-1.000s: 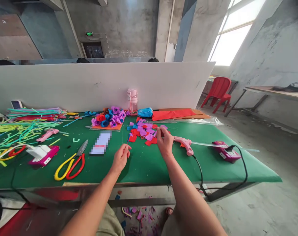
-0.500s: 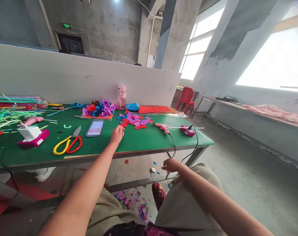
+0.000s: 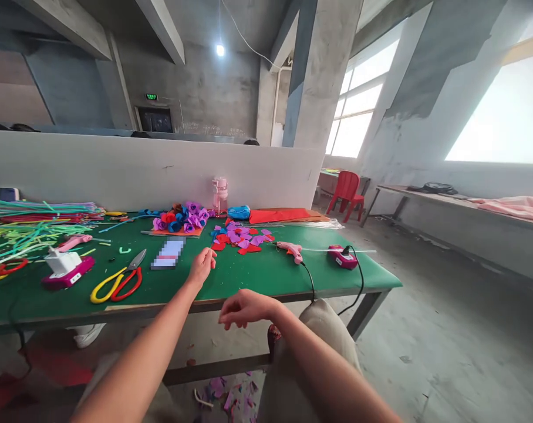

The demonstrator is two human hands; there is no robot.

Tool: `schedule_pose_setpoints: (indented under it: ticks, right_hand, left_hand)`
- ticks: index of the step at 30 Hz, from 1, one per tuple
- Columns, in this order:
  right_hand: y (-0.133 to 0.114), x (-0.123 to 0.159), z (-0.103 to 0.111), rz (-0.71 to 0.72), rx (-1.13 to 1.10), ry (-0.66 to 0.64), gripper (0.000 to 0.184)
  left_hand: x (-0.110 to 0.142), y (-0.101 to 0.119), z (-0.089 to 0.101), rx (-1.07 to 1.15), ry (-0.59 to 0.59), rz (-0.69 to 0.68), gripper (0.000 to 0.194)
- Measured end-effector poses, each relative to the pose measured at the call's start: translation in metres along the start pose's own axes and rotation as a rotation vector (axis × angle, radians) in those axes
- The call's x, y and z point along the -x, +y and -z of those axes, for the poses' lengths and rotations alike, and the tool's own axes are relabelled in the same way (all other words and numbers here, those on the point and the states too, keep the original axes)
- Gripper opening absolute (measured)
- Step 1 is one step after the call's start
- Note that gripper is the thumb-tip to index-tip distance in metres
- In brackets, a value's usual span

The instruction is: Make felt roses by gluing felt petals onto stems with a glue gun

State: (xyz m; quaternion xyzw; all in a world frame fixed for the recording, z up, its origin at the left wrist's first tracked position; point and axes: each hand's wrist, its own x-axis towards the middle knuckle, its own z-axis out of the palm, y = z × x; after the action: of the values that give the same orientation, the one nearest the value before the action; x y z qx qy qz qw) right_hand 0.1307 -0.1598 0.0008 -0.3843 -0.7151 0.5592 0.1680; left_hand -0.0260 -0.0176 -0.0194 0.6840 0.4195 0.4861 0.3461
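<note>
My left hand (image 3: pixel 202 265) is closed just above the green table, with fingers pinched together; whatever may be between them is too small to make out. Right beyond it lies a loose pile of purple, red and blue paper petals (image 3: pixel 240 236). Closer to me, my right hand (image 3: pixel 248 308) hangs in front of the table edge, its fingers loosely curved and a little apart, with nothing visible in them. A pink glue gun (image 3: pixel 290 251) rests on the table to the right of the petals. A bunch of paper flowers (image 3: pixel 182 217) sits at the back left.
Scissors with yellow and red handles (image 3: pixel 119 281), a phone with a blurred screen (image 3: pixel 168 253) and a power strip with a white plug (image 3: pixel 68 271) lie left. A corded magenta socket (image 3: pixel 342 257) is right. A pink bottle (image 3: pixel 220 195) stands before the white partition (image 3: pixel 266 170).
My right hand has moved left and up, from beside my knee to near the table edge. My left hand stays closed near the petals. The camera view has tilted upward.
</note>
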Motion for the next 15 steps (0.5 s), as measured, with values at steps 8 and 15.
schedule_pose_setpoints:
  ticks: [8,15]
  right_hand:
    - [-0.024,0.007,0.009,0.121,-0.178,-0.046,0.043]
    - [-0.026,-0.012,0.026,0.290,-0.412,0.313,0.037]
  left_hand:
    - [0.002,0.011,0.000,0.042,-0.054,0.033,0.034]
    - [0.014,0.041,0.019,0.207,-0.182,0.117,0.038]
